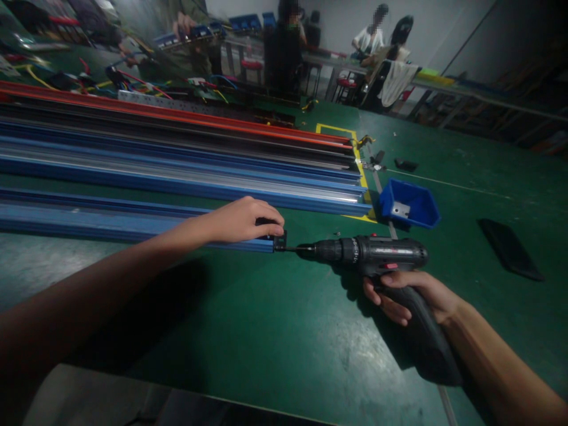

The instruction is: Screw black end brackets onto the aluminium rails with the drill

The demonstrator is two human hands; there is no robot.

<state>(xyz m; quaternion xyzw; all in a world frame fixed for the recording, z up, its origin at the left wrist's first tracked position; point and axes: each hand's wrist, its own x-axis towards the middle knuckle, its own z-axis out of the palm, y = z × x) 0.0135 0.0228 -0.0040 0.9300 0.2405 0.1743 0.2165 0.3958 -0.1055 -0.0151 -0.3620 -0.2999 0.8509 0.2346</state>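
A black cordless drill (368, 251) lies on its side in my right hand (412, 296), fingers wrapped round its handle near the trigger. Its bit points left and meets a small black end piece (279, 241) at the right end of a long blue rail (110, 220). Over that rail end rests my left hand (244, 220), its thumb and fingers closed around the black end piece. Part of the piece is hidden under the fingers. Just above the drill's chuck a tiny screw (337, 233) lies on the green table (275, 319).
More blue, black and orange rails (222, 119) lie side by side behind. A blue bin (410, 204) holds a small metal plate. A dark flat object (510, 248) lies to the right. Wires and a power strip (168, 103) are at the back; several people are beyond.
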